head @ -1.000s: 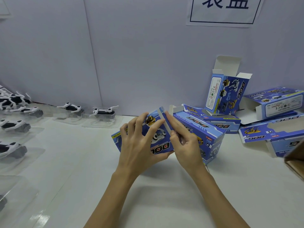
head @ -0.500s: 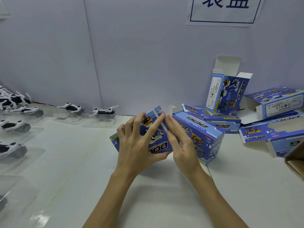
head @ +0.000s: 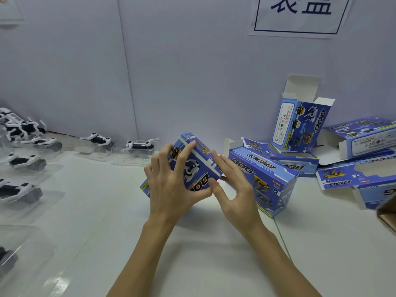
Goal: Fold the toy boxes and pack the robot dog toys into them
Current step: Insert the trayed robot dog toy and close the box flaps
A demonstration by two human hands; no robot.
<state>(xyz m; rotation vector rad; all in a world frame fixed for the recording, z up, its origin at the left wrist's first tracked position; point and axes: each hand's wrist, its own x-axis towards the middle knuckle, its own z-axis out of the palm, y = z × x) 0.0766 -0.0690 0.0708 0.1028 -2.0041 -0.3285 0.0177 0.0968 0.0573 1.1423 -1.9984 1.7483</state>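
Box (head: 194,166) tilted, long axis up-right

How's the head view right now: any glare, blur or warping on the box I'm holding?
Head view: even, soft light; the held box reads sharp, its DOG print legible. Faint shadow under both forearms on the table. Wide-angle bending at the edges; glossy sheen on the clear trays at left.

Six blue toy boxes (head: 263,176), about eight robot dog toys (head: 138,144), two hands (head: 171,189).

White table (head: 214,264); robot dog toys (head: 137,145) in clear trays along left; blue toy boxes (head: 263,176) heaped right; cardboard corner (head: 389,213) at right edge.
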